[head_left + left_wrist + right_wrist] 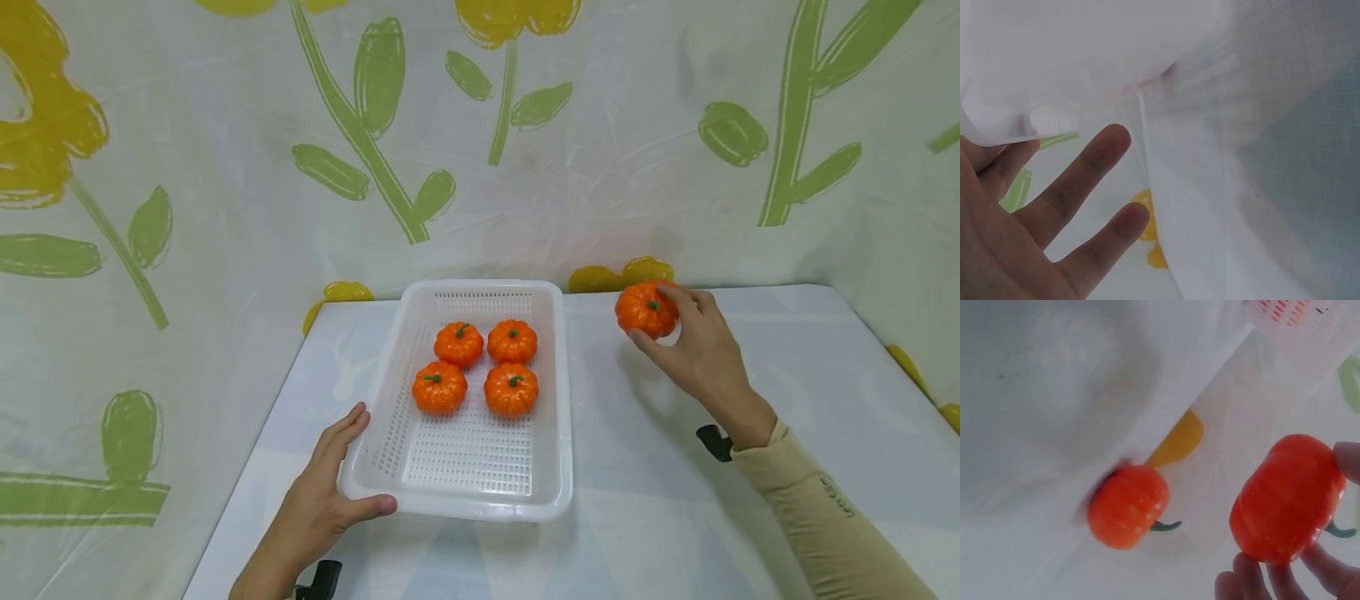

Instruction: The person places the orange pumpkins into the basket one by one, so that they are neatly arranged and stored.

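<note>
A white plastic basket (468,506) holds several small orange pumpkins with green stems, such as the near-right pumpkin (512,392). My left hand (318,492) grips its near-left corner, thumb at the front rim and fingers along the left side. In the left wrist view two fingers (1088,169) stretch out beside the basket's pale wall (1085,56). Off to the basket's right, my right hand (701,346) pinches another pumpkin (643,310) between thumb and fingers. The right wrist view shows this held pumpkin (1290,500) close up, with a further loose pumpkin (1129,506) on the table.
The white table (637,500) ends at the back against a hanging sheet (622,158) printed with yellow flowers and green leaves. The same sheet covers the left and right sides. Each wrist carries a black camera mount, like the right one (715,442).
</note>
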